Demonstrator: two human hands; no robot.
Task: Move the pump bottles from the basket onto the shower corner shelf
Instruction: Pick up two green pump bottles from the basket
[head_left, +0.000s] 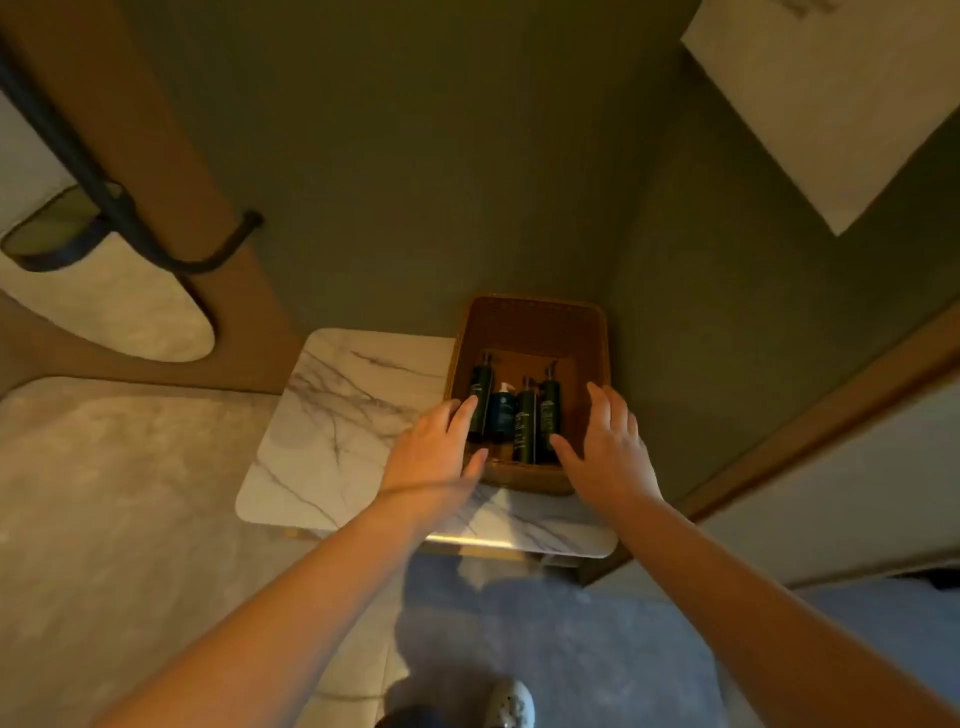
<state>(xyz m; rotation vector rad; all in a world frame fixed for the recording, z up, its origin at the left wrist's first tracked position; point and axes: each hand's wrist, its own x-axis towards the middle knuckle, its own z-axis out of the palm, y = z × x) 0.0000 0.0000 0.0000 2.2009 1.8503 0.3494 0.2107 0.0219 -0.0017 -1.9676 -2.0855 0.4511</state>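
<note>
We hold both hands over the near end of the woven basket (540, 309), which sits on the marble tabletop (343, 415) in the corner of the green wall (415, 182). All four pump bottles are inside it, side by side: the leftmost dark bottle (480, 387), the shorter blue bottle (501, 413), the third dark bottle (525, 423) and the rightmost dark bottle (549, 410). Our left hand (434, 452) is flat with straight fingers, its forefinger tip over the leftmost dark bottle; we cannot tell whether it touches. Our right hand (608, 447) is spread and relaxed just beside the rightmost dark bottle, thumb towards it. Neither hand grasps anything. Below, one pale shoe (511, 704) shows on the floor.
</note>
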